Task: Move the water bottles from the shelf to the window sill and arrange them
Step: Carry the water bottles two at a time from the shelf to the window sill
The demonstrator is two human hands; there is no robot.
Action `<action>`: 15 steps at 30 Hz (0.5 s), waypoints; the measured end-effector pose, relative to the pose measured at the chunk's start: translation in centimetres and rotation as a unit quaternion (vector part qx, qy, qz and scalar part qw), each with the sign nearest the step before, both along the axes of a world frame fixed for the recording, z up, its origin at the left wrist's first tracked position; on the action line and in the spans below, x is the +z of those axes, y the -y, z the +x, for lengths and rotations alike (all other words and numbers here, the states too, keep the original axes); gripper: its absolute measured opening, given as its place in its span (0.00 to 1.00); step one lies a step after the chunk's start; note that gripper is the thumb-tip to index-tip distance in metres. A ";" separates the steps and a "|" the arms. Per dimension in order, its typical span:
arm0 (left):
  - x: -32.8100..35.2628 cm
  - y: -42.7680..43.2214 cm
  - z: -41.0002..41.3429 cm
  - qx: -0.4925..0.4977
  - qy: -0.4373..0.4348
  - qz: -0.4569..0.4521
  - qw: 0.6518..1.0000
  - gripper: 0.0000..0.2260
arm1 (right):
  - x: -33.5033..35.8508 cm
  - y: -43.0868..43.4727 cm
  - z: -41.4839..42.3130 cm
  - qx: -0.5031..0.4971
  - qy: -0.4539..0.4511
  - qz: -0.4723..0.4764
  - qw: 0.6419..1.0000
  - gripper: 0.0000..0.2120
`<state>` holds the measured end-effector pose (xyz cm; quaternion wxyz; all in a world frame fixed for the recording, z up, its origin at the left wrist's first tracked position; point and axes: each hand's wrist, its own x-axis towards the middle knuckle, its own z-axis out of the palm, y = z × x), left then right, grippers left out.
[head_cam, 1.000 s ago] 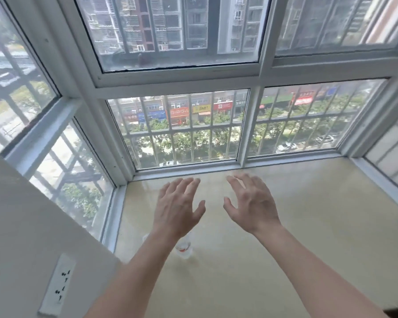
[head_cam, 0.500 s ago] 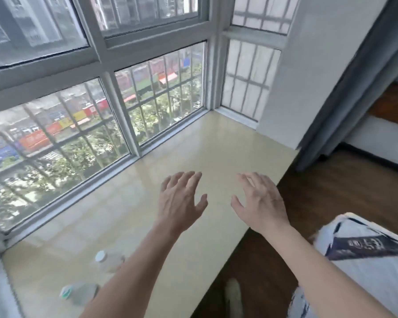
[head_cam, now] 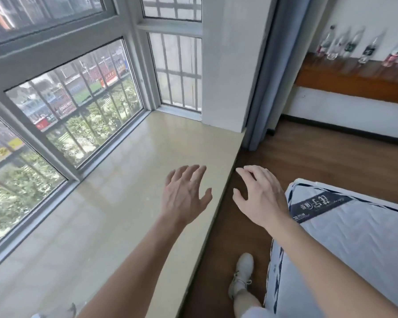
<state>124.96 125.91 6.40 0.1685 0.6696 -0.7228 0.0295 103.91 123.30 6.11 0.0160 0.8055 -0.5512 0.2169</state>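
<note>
The window sill [head_cam: 147,157] gives a broad open stretch, ending at the wall pillar [head_cam: 225,65] and curtain [head_cam: 269,76]. Toward the shelf [head_cam: 354,79] the floor [head_cam: 319,161] lies open; the mattress [head_cam: 359,244] narrows the gap beside the sill. The bottles [head_cam: 368,50] seem closely spaced, though blurred.

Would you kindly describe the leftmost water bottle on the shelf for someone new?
Look to the wooden shelf at upper right, beyond the blue curtain. A row of clear bottles stands on it. Yours is the end bottle nearest the curtain, with a reddish label, unlike the dark-labelled ones further right.
</note>
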 end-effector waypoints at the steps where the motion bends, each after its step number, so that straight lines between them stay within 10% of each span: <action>1: -0.1 1.3 -0.7 -0.005 -0.001 0.000 1.000 0.26 | -0.2 1.0 -0.7 -0.005 -0.002 0.002 1.000 0.21; 15: -1.1 26.5 -14.1 -0.053 0.007 0.027 0.998 0.25 | -1.7 24.6 -13.8 -0.055 -0.009 0.029 0.998 0.22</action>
